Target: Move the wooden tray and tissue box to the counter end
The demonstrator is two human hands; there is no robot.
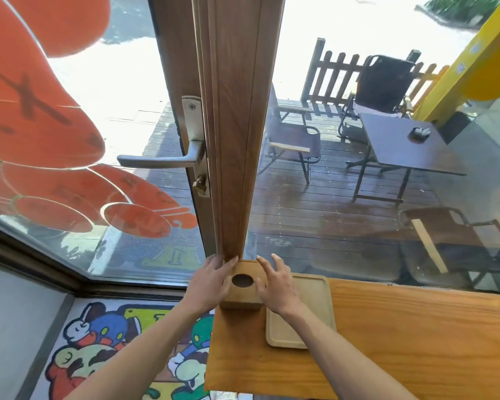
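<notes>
A wooden tissue box (243, 295) with a round hole in its top stands at the far left end of the orange-brown counter (401, 336), against the wooden window post. My left hand (211, 280) lies against the box's left side with its fingers spread. On the other side my right hand (276, 284) rests with fingers apart. Whether either hand grips the box I cannot tell. A pale wooden tray (309, 301) lies flat right beside the box, partly under my right forearm.
The wooden window post (237, 140) rises right behind the box, with a door handle (162, 161) to its left. Glass panes close the far side. The counter's left edge drops to a cartoon floor mat (113, 342). Chairs and a table stand outside.
</notes>
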